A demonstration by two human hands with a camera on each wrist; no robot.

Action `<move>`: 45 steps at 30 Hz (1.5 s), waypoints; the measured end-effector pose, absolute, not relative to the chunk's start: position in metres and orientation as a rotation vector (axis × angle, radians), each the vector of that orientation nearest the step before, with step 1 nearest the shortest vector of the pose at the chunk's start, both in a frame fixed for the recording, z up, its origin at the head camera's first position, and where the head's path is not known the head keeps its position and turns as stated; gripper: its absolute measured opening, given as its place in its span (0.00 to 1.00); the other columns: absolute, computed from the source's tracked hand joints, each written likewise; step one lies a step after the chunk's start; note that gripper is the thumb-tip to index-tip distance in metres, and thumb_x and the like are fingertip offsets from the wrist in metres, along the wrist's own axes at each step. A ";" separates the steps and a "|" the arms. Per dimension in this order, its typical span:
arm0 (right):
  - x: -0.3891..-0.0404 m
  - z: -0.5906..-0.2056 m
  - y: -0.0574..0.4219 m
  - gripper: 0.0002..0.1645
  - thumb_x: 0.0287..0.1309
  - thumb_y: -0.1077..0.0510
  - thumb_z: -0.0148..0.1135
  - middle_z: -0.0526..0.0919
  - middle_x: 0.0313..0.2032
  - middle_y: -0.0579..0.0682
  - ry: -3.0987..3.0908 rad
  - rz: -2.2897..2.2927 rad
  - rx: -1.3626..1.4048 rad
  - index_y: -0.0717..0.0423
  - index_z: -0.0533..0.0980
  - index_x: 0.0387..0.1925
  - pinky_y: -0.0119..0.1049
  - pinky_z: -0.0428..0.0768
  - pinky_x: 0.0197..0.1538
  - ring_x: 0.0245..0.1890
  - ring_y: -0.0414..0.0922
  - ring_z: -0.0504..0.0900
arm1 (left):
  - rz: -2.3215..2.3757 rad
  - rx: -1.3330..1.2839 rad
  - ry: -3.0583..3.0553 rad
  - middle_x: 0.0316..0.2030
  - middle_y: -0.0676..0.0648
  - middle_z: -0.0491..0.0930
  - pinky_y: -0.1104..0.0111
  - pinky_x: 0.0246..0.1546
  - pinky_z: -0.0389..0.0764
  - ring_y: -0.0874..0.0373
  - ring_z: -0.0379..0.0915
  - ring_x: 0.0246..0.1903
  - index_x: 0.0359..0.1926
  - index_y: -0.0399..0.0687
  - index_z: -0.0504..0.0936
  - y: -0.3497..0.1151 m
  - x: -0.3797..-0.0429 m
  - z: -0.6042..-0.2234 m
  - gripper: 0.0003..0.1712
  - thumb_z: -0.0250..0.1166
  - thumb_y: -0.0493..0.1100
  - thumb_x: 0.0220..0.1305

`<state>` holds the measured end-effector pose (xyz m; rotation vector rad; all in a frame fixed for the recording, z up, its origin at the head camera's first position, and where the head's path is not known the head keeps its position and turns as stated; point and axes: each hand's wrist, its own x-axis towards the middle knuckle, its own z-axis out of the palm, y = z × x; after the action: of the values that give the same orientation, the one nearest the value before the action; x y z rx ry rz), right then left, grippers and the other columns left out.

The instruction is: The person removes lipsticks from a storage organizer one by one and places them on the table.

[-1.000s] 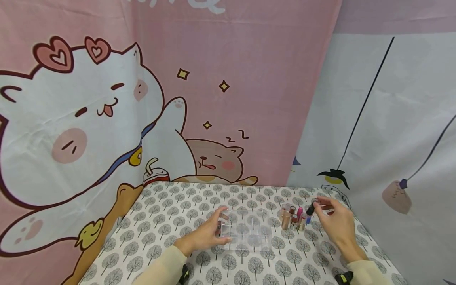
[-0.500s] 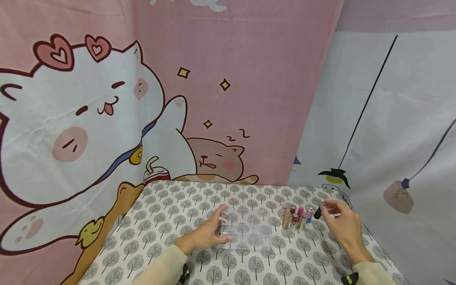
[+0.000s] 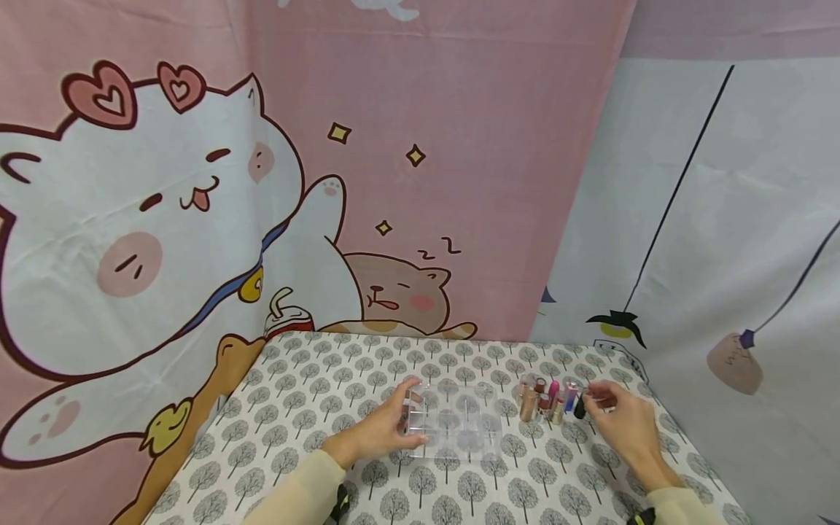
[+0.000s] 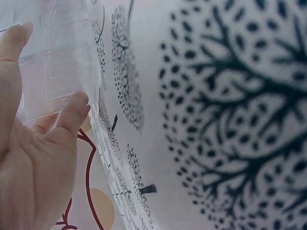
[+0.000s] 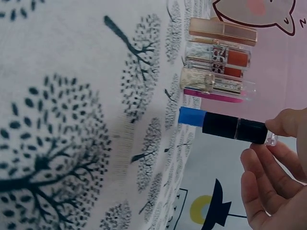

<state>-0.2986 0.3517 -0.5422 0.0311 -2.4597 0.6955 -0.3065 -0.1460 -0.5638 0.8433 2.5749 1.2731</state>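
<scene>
My left hand grips the left end of a clear plastic organizer with several compartments, thumb at the near side and fingers at the far side. Part of the same box shows in the left wrist view, between the thumb and fingers. The right hand pinches the clear-tipped end of a black lipstick tube between thumb and fingers. That tube stands nearly upright, just right of a cluster of lipsticks. A blue tube is partly hidden behind it in the right wrist view.
Upright in the cluster are a rose-gold tube, a pink tube and several clear tubes with red or brown parts. A tree-print cloth covers the table. Cartoon-print curtains hang along its back and right sides.
The right hand has moved the black lipstick tube right, away from the cluster, then slightly back left and down. The tube now leans less. My left hand and the organizer have stayed put.
</scene>
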 end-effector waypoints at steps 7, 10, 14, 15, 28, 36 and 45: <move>-0.301 -0.549 0.351 0.17 0.72 0.58 0.80 0.97 0.43 0.61 -2.559 0.726 0.032 0.64 0.90 0.56 0.43 0.94 0.33 0.39 0.58 0.96 | 1.270 0.838 2.578 0.81 0.41 0.75 0.72 0.49 0.86 0.54 0.81 0.49 0.94 0.74 0.44 -0.147 -0.307 -0.564 0.64 0.81 0.59 0.76; -0.302 -0.550 0.351 0.18 0.72 0.58 0.79 0.97 0.44 0.63 -2.582 0.745 0.032 0.65 0.89 0.56 0.39 0.93 0.32 0.39 0.56 0.96 | 1.276 0.834 2.573 0.82 0.41 0.74 0.71 0.48 0.86 0.54 0.80 0.49 0.94 0.75 0.44 -0.146 -0.307 -0.564 0.64 0.82 0.59 0.75; -0.304 -0.553 0.349 0.18 0.71 0.59 0.80 0.97 0.44 0.63 -2.582 0.733 0.035 0.66 0.89 0.56 0.41 0.94 0.33 0.37 0.55 0.95 | 1.278 0.829 2.565 0.82 0.40 0.74 0.71 0.47 0.86 0.54 0.80 0.48 0.93 0.76 0.44 -0.147 -0.307 -0.564 0.64 0.81 0.59 0.76; -0.305 -0.554 0.349 0.18 0.71 0.59 0.80 0.97 0.44 0.63 -2.580 0.731 0.035 0.66 0.89 0.56 0.43 0.94 0.34 0.37 0.55 0.96 | 1.282 0.826 2.563 0.82 0.40 0.74 0.71 0.47 0.86 0.54 0.80 0.48 0.93 0.76 0.44 -0.147 -0.307 -0.564 0.64 0.82 0.58 0.76; -0.307 -0.558 0.348 0.20 0.73 0.56 0.79 0.98 0.46 0.63 -2.615 0.733 0.029 0.65 0.89 0.59 0.48 0.96 0.36 0.40 0.57 0.97 | 1.262 0.797 2.581 0.82 0.41 0.74 0.70 0.46 0.88 0.59 0.80 0.43 0.93 0.81 0.43 -0.146 -0.305 -0.564 0.66 0.82 0.57 0.74; -0.307 -0.556 0.348 0.21 0.76 0.54 0.77 0.97 0.49 0.63 -2.654 0.756 0.000 0.64 0.88 0.61 0.51 0.97 0.38 0.44 0.59 0.97 | 1.245 0.769 2.604 0.82 0.42 0.75 0.68 0.45 0.89 0.61 0.80 0.40 0.92 0.87 0.41 -0.146 -0.304 -0.563 0.68 0.83 0.60 0.72; -0.306 -0.556 0.348 0.22 0.77 0.53 0.77 0.97 0.49 0.64 -2.651 0.761 0.007 0.64 0.87 0.62 0.50 0.97 0.38 0.43 0.58 0.97 | 1.236 0.768 2.607 0.81 0.42 0.75 0.68 0.45 0.89 0.61 0.79 0.39 0.93 0.85 0.41 -0.146 -0.305 -0.565 0.67 0.82 0.60 0.74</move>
<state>-0.3065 0.3478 -0.5562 0.0069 -2.6508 0.7608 -0.3055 -0.1459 -0.5654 0.7682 2.6072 1.2357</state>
